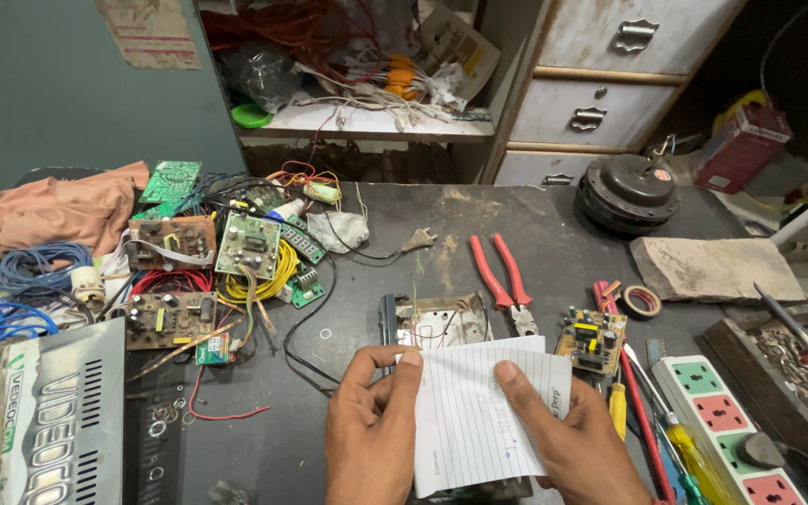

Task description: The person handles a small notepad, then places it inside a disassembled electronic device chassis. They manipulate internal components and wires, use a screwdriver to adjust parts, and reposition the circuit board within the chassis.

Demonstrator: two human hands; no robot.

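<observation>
Lying low in the middle of the dark, scuffed worktop [554, 243], a sheet of white lined paper [479, 411] with faint handwriting is pinched between both hands. The left hand [371, 430] closes on the sheet's left edge, thumb tip pressed on the top corner and fingers curled behind. The right hand [572, 440] grips the right side, thumb laid flat across the paper's face, fingers hidden under it. The paper is thin and slightly bowed, and it covers the near part of a small open metal box with loose wires [437, 323].

Just beyond the sheet lie red-handled pliers [507, 281], jaws toward the person, beside a small green circuit board with yellow parts [591, 339]. To the right rest a yellow-handled screwdriver [694, 458] and a white power strip with green and red sockets [731, 421]. On the left, bare circuit boards [208, 252] sit in a tangle of red, yellow and blue wires. A rough grey stone slab [713, 269] lies at the far right.
</observation>
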